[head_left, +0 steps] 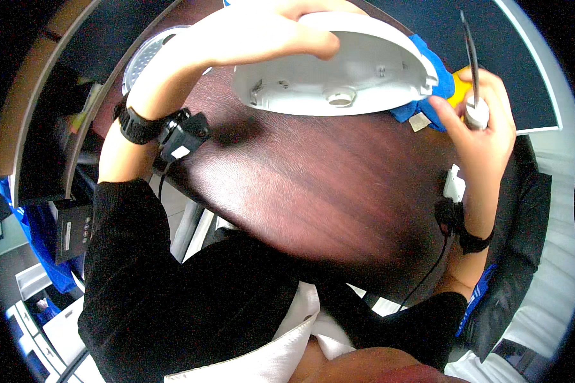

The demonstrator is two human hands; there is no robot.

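The tabletop [313,185] is dark reddish brown with streaks of wood-like grain and a fine, leathery texture, and a broad patch of light glares off it near its left edge. Toward the far left, a round, pale perforated tray [148,64] lies on it, partly hidden. On the far right, a crumpled blue cloth [436,70] with a pale tag shows behind a curved white shell [358,70]; whether the shell's lower rim touches the surface is unclear.

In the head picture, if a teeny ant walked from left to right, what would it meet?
Dark box with buttons → round gray piece with little holes → white hollow shell → right hand.
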